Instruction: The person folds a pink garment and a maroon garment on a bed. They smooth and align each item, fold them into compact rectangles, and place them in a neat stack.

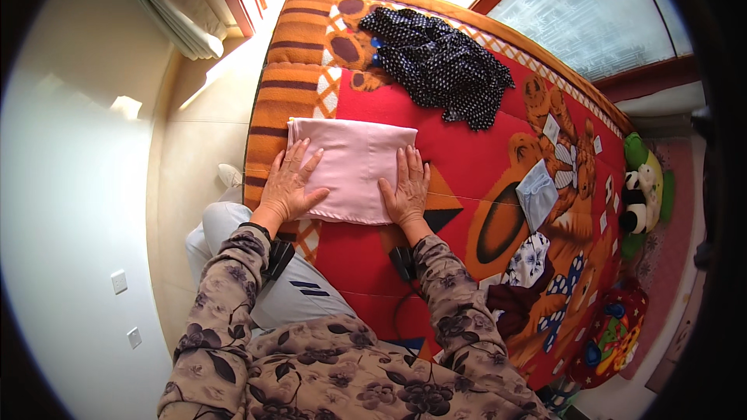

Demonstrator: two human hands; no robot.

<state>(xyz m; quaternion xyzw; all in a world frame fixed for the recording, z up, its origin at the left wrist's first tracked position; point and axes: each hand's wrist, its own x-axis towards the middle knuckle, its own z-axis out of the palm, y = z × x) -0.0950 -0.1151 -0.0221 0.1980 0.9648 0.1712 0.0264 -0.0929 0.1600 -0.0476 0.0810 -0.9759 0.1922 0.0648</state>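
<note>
A long-sleeved top [327,358] fills the bottom of the frame, beige-brown and printed with smoky grey-purple blossoms and black leaves; the left sleeve [222,303] and right sleeve [459,288] repeat the pattern. Black, boxy wrist pieces [278,260] sit beside both cuffs. Left of centre, pale grey trousers [284,299] carry short dark bars [310,288], near a whitish shoe [229,176].

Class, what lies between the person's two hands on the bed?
In the head view, the folded pink cloth lies between the left hand and the right hand, touching both.
</note>
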